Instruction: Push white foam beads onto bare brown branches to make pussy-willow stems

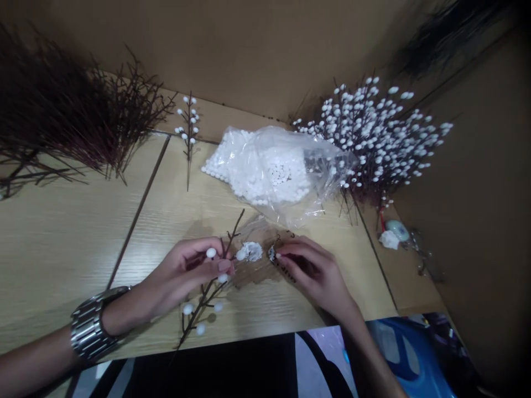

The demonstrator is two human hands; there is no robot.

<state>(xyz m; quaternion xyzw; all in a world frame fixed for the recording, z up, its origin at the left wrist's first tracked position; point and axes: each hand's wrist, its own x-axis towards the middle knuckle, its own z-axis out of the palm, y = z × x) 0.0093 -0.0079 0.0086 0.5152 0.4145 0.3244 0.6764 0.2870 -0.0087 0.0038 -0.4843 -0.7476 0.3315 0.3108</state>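
Head view: pinching a white-beaded twig point(202, 304) with the left hand point(186, 268) over the table point(153, 210), just nearer than the bag of beads point(269, 166); with the right hand point(315, 268), holding fingertips close together beside a speckled patch point(271, 254), leaving unclear whether around anything.

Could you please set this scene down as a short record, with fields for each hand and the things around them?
Left hand: holds a dark brown branching twig with white oval beads
Left wrist: silver metal-link band
Right hand: fingertips at a small black-and-white patch; anything pinched is too small to tell
Between hands: rough white lump
Beyond hands: clear plastic bag of white beads
Far left: heap of bare dark brown twigs
Far right: bunch of white-beaded twigs
Surface: light wood-grain table
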